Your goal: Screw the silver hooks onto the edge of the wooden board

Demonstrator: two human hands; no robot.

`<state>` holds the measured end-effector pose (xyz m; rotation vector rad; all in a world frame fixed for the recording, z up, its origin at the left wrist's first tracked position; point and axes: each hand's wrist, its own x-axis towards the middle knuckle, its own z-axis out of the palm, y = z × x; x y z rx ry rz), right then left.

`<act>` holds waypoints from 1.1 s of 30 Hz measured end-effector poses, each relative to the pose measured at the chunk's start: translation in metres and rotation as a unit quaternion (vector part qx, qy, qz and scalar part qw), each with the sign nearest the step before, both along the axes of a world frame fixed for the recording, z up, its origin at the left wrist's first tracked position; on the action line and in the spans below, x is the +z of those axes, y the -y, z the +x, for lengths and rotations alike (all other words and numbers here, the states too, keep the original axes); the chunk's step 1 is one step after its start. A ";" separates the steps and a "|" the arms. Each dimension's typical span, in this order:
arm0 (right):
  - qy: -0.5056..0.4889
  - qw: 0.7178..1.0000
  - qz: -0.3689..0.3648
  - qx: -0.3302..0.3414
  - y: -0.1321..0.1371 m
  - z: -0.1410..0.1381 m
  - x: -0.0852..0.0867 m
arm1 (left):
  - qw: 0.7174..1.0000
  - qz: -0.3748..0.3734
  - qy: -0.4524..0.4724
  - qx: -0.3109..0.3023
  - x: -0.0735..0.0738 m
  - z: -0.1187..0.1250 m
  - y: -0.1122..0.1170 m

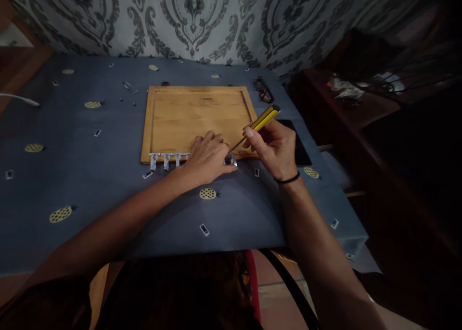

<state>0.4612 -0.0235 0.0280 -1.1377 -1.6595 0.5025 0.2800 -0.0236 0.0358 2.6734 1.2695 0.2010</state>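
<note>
A wooden framed board [202, 111] lies on the table, with a strip of silvery metal hooks [166, 160] along its near edge. My left hand [207, 159] rests over that edge, its fingers spread on the wood and its thumb stretched towards the rightmost hook [233, 161]. It covers the middle of the strip. In my right hand [276, 147] is a screwdriver [265, 118] with a yellow and black handle, tilted so that its thin shaft runs down to the strip beside my left hand. The tip's exact contact is too small to make out.
Blue cloth with pineapple prints covers the table [119, 205]. Behind the board's left side lie a small metal piece [130, 87] and a few tiny parts. A dark item [265, 92] lies back right, a black flat object [299, 145] under my right hand. A patterned curtain [195, 22] hangs behind.
</note>
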 end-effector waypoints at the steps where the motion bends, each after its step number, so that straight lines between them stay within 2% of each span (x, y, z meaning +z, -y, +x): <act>1: 0.015 1.000 -0.002 0.000 0.000 0.001 0.000 | 1.000 -0.001 0.000 -0.002 0.000 0.000 0.000; 5: 0.031 0.999 -0.015 -0.004 0.002 0.001 0.000 | 1.000 -0.003 -0.001 -0.004 0.000 0.000 0.000; 12: -0.046 0.996 0.014 -0.070 0.004 0.001 0.003 | 1.000 -0.001 0.001 -0.001 0.001 0.000 0.000; 21: -0.008 0.999 -0.032 -0.025 0.004 -0.002 -0.001 | 1.000 -0.002 0.004 -0.001 0.000 0.000 0.000; 33: -0.006 1.000 -0.024 -0.018 0.004 -0.003 -0.004 | 1.000 -0.002 -0.002 -0.002 0.000 0.000 0.000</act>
